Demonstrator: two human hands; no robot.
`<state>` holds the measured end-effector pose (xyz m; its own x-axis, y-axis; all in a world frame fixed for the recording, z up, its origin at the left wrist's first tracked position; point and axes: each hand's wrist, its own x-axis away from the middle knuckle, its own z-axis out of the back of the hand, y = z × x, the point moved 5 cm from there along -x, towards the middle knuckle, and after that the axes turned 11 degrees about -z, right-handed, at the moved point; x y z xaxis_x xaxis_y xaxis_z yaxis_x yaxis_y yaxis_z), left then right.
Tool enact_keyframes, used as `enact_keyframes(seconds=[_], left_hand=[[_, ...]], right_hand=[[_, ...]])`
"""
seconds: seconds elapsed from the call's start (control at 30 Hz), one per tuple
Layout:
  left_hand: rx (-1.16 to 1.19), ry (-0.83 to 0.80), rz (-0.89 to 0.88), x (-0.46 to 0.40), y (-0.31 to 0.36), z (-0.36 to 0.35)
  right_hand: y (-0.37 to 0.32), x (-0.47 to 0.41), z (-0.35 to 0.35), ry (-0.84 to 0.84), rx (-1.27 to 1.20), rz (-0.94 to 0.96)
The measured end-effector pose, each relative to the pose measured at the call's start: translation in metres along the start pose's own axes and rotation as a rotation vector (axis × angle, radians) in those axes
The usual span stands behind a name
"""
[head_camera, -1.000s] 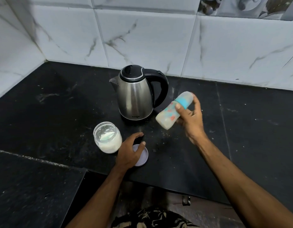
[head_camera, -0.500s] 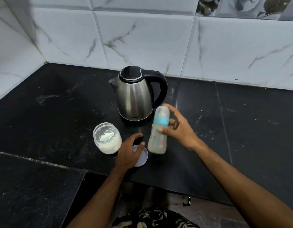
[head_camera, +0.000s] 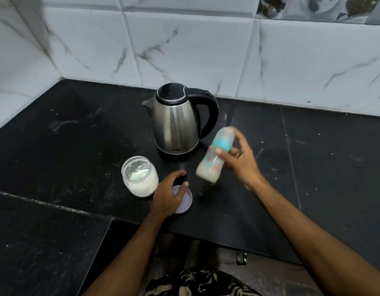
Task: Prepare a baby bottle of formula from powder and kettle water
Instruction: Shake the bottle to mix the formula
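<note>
My right hand [head_camera: 240, 161] grips a baby bottle [head_camera: 214, 159] with a blue collar and a clear cap. The bottle is tilted, blurred by motion, and holds milky liquid just above the counter. A steel kettle [head_camera: 176, 127] with a black lid and handle stands behind it. To the left an open glass jar [head_camera: 140, 177] holds white powder with a scoop inside. My left hand [head_camera: 168, 196] rests with relaxed fingers on the jar's pale round lid [head_camera: 185, 201], which lies flat on the counter.
The black stone counter [head_camera: 78, 135] meets white marble wall tiles at the back and left. A lower black ledge [head_camera: 41, 238] sits at the front left. The counter's front edge runs just below my left hand.
The bottle stood upright half a second ago; now my right hand has swung it up and tilted it to the right, as in the earliest frame. My left hand has not moved.
</note>
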<state>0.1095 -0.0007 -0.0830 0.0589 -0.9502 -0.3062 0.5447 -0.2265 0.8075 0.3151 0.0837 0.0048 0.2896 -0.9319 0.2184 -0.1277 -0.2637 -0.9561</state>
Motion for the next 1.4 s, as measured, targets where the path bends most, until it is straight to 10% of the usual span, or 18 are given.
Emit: enact_keyframes(seconds=[0.1,0.27,0.47,0.63,0.83,1.03,1.23,1.4], left_hand=[[0.006,0.000,0.008,0.000,0.001,0.000],[-0.015,0.002,-0.014,-0.001,0.000,0.000],[0.001,0.000,-0.005,0.000,0.001,0.000],[-0.020,-0.006,-0.022,-0.001,-0.001,0.000],[-0.013,0.010,-0.013,0.000,-0.001,0.000],[-0.017,0.006,-0.020,-0.001,-0.001,0.000],[-0.003,0.007,-0.001,0.000,-0.002,0.000],[-0.014,-0.008,-0.017,-0.001,-0.002,0.000]], right_hand=[[-0.011,-0.006,0.011,0.116,-0.161,0.043],[0.017,0.013,-0.019,-0.238,0.215,-0.043],[-0.012,-0.003,0.007,0.112,-0.127,0.074],[0.019,0.011,-0.022,-0.253,0.250,-0.026],[-0.014,-0.006,0.005,0.083,-0.122,0.068],[0.014,0.013,-0.022,-0.268,0.229,-0.043],[-0.017,-0.008,0.007,0.101,-0.150,0.072],[0.030,0.011,-0.018,-0.313,0.336,-0.060]])
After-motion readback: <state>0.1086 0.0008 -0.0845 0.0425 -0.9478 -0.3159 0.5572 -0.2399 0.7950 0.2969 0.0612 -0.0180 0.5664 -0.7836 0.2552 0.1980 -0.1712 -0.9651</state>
